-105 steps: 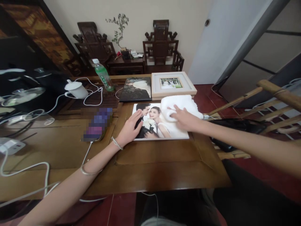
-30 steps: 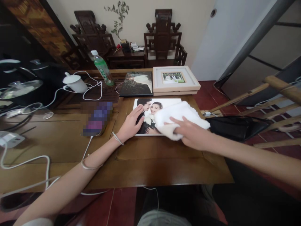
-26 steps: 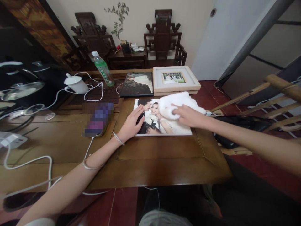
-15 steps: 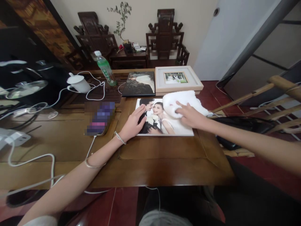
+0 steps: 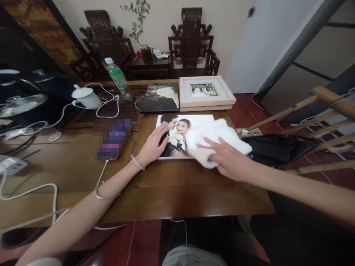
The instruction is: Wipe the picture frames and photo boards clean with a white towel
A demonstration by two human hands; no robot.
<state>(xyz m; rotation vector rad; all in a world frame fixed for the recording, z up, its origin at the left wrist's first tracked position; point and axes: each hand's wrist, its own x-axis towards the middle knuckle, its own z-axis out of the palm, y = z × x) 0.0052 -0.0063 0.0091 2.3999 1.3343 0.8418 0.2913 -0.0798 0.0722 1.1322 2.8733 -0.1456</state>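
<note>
A photo panel [image 5: 177, 147] with a picture of a couple lies flat on the wooden table [image 5: 177, 192]. On its left edge rests my left hand [image 5: 154, 144], fingers stretched out and flat, holding nothing. My right hand [image 5: 229, 157] grips a folded white towel [image 5: 216, 135], thumb tucked under a fold and fingers spread over the top. The towel lies across the right part of the panel and covers its lower right corner, reaching past the right edge.
Behind the panel lie a dark photo panel [image 5: 162, 98] and a light wood picture frame [image 5: 206, 92]. To the left are a phone [image 5: 113, 140] on a cable, a green-labelled bottle [image 5: 119, 79], a white lidded cup [image 5: 86, 96] and a power strip [image 5: 12, 164]. A wooden chair [image 5: 330, 99] stands at right.
My right hand has drawn the towel toward me, from the panel's upper right to its lower right. My left hand stays on the left edge. The view has shifted slightly.
</note>
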